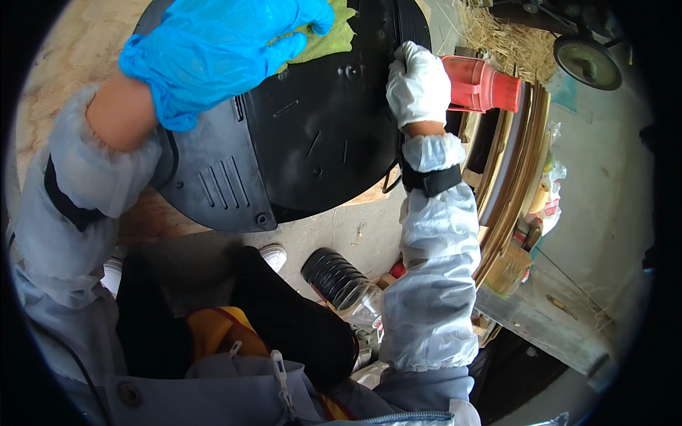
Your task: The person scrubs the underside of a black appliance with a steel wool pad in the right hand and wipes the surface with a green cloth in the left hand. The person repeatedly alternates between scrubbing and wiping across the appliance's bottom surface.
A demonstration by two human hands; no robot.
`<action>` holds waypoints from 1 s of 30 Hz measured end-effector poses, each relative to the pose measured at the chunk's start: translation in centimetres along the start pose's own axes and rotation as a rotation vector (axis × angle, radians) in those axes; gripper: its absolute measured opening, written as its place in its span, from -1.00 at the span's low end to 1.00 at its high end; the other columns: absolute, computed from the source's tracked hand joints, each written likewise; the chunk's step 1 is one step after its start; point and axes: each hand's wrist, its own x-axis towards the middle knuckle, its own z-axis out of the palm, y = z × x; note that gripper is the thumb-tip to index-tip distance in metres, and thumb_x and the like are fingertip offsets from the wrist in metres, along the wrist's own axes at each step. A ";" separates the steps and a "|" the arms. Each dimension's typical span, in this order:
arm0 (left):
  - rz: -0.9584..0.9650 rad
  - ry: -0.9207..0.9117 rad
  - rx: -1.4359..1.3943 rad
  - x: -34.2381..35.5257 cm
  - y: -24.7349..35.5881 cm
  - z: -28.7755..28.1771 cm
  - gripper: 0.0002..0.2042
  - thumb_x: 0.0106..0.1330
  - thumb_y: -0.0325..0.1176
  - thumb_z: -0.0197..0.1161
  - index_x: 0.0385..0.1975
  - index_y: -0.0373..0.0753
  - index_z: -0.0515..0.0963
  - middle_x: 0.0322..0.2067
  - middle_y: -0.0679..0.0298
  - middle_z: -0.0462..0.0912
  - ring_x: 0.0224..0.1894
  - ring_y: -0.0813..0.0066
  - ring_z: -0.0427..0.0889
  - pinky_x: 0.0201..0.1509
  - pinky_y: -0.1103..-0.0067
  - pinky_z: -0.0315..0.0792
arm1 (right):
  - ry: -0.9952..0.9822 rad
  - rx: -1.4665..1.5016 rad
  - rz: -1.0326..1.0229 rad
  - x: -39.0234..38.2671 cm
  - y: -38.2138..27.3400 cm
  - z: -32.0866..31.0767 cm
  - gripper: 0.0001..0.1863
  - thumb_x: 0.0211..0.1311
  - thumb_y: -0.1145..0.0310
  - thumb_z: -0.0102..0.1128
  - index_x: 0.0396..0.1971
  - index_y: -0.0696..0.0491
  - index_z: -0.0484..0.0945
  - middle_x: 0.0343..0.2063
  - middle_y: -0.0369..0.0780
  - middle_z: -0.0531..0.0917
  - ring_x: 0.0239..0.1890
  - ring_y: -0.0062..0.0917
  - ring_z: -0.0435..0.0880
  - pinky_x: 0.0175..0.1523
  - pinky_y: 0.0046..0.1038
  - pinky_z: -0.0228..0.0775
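A large black plastic casing (320, 135) with a rounded edge, slots and screw holes lies in front of me on a wooden surface. My left hand (206, 57), in a blue glove, has its fingers closed on a green cloth (334, 41) that rests on the casing's far part. In a white glove, my right hand (419, 85) is closed at the casing's right edge, with the fingertips partly hidden. To the left, a greyer section (220, 170) of the casing carries a row of slanted vents.
Right of my right hand is a red plastic container (479, 84) beside stacked wooden boards (515, 184). Straw (501, 35) and a wheel (587, 62) are farther off. A clear plastic bottle (362, 302) and a black ribbed object (332, 271) lie on the floor near my legs.
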 end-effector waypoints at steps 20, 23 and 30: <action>-0.106 0.097 -0.073 -1.2 -0.4 2.3 -0.75 0.30 -0.33 0.37 -0.03 -0.03 0.69 0.05 0.08 0.56 0.11 0.00 0.59 0.20 0.21 0.51 | -0.116 0.141 -0.110 -3.8 -1.2 -3.0 -0.81 0.06 0.57 0.30 -0.36 -0.05 0.56 -0.45 -0.24 0.62 -0.37 -0.21 0.56 -0.20 -0.22 0.40; 0.031 0.254 0.046 -1.3 -0.6 2.5 -0.75 0.21 -0.28 0.39 -0.10 -0.06 0.73 -0.08 0.14 0.62 0.01 0.02 0.62 0.02 0.25 0.54 | -0.074 0.174 -0.034 -2.4 -0.4 -2.2 -0.85 0.11 0.58 0.27 -0.37 -0.01 0.56 -0.44 -0.19 0.64 -0.32 -0.16 0.60 -0.20 -0.17 0.40; -0.059 0.183 -0.017 -0.4 0.2 1.0 -0.75 0.20 -0.27 0.40 -0.12 -0.06 0.73 -0.08 0.19 0.64 -0.01 0.05 0.63 0.01 0.24 0.55 | -0.298 0.049 -0.045 -2.6 -2.0 -3.9 -0.79 0.08 0.64 0.30 -0.31 0.00 0.61 -0.42 -0.22 0.68 -0.30 -0.22 0.63 -0.12 -0.26 0.45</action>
